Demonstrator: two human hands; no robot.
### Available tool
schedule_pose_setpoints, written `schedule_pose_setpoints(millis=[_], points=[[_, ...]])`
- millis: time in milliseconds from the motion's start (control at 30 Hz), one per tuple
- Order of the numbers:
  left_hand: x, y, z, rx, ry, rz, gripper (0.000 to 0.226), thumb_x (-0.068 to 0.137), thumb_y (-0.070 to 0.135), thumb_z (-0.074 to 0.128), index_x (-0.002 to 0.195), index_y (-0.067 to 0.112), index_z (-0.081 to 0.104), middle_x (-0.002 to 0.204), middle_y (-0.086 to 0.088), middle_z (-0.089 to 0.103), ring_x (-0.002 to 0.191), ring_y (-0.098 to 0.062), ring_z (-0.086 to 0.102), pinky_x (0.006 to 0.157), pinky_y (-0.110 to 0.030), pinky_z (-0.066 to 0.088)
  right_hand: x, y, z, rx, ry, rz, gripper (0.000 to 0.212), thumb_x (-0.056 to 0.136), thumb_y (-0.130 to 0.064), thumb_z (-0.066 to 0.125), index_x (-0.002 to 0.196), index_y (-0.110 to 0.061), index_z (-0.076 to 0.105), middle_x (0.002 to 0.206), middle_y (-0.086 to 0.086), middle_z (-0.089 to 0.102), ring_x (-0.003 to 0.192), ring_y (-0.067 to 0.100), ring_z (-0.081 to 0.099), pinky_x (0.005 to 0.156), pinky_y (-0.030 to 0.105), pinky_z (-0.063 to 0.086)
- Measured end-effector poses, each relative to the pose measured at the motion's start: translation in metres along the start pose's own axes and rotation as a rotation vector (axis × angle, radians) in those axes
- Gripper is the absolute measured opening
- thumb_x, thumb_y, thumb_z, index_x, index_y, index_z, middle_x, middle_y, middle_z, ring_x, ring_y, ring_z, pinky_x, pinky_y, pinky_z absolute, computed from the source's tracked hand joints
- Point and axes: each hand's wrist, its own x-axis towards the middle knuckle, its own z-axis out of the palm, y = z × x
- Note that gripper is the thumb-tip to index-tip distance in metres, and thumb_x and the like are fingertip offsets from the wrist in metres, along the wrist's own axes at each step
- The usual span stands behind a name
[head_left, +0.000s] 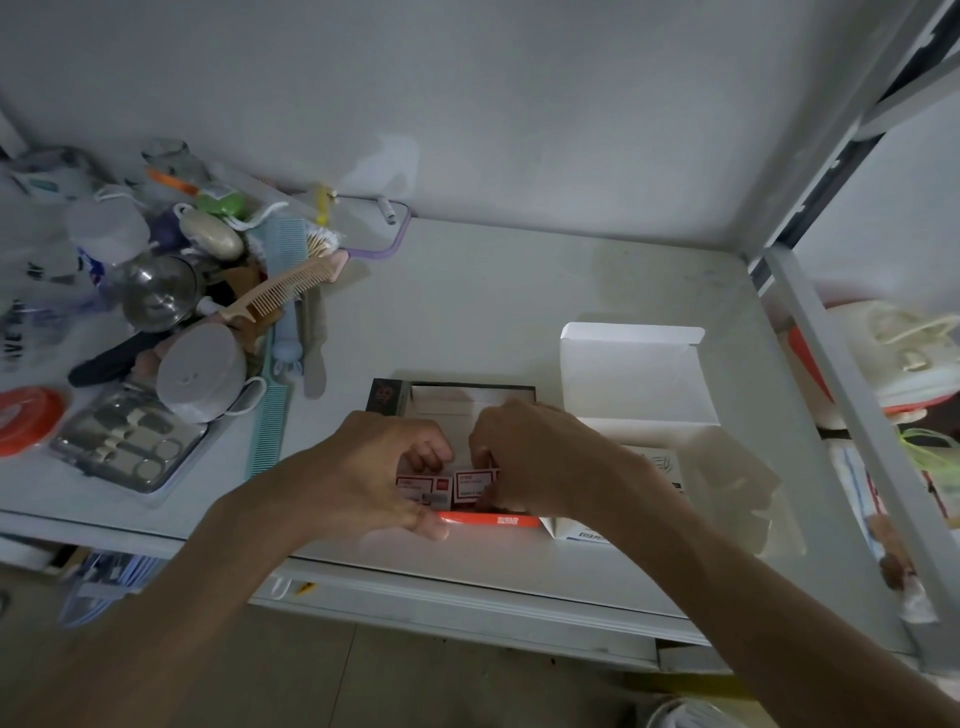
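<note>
An open box with an orange front rim sits near the front edge of the white shelf. Inside it lie two small red-and-white boxes: a left one and a right one. My left hand curls over the left small box, its thumb pressed on the orange rim. My right hand pinches the right small box with curled fingers. The far half of the open box shows a white insert with a dark edge.
An open white carton stands to the right. A clutter of combs, a metal cup, a manicure set and an orange lid fills the left. A metal rack upright borders the right.
</note>
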Motion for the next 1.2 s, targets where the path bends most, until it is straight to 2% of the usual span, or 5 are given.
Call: schedule_pose_setpoints(millis=[533, 733, 867, 967, 1200], points=[[-0.003, -0.004, 0.006, 0.102, 0.077, 0.105, 0.038, 0.063, 0.042, 0.087, 0.097, 0.033, 0.072, 0.085, 0.02, 0.067, 0.087, 0.001, 0.062, 0.07, -0.011, 0.045, -0.001, 0.008, 0.009, 0.139, -0.159, 0.046, 0.019, 0.076, -0.011, 0.052, 0.087, -0.025, 0.06, 0.097, 0.003, 0.061, 0.1, 0.028, 0.051, 0.088, 0.045, 0.048], [-0.013, -0.003, 0.009, 0.135, 0.351, 0.136, 0.071, 0.067, 0.068, 0.066, 0.128, 0.035, 0.052, 0.133, 0.022, 0.04, 0.124, 0.009, 0.027, 0.102, -0.025, 0.028, -0.032, 0.019, -0.032, 0.416, 0.26, 0.104, 0.028, 0.086, -0.002, 0.052, 0.096, -0.018, 0.072, 0.094, 0.001, 0.072, 0.085, 0.016, 0.065, 0.081, 0.034, 0.051], [-0.011, -0.002, 0.019, 0.025, 0.549, -0.065, 0.08, 0.079, 0.041, 0.073, 0.145, 0.024, 0.031, 0.145, 0.001, 0.036, 0.121, -0.001, 0.027, 0.098, -0.025, 0.029, -0.081, 0.052, -0.054, 0.547, 0.657, 0.333, 0.02, 0.086, -0.011, 0.061, 0.094, -0.026, 0.072, 0.09, -0.012, 0.071, 0.087, 0.005, 0.066, 0.083, 0.018, 0.049], [-0.008, -0.004, 0.026, -0.149, 0.534, -0.153, 0.075, 0.076, 0.031, 0.08, 0.139, 0.027, 0.038, 0.13, 0.001, 0.053, 0.113, -0.007, 0.049, 0.082, -0.015, 0.04, -0.119, 0.075, -0.047, 0.541, 0.876, 0.6, 0.03, 0.085, -0.011, 0.063, 0.112, -0.025, 0.065, 0.112, 0.005, 0.067, 0.102, 0.017, 0.063, 0.093, 0.035, 0.049], [-0.005, -0.01, 0.033, -0.252, 0.562, -0.152, 0.075, 0.079, 0.014, 0.077, 0.142, 0.029, 0.041, 0.12, 0.012, 0.056, 0.106, -0.005, 0.054, 0.072, -0.006, 0.038, -0.156, 0.08, 0.008, 0.986, 0.651, 0.856, 0.034, 0.091, -0.031, 0.053, 0.119, -0.015, 0.06, 0.112, 0.007, 0.064, 0.102, 0.02, 0.056, 0.095, 0.042, 0.038]])
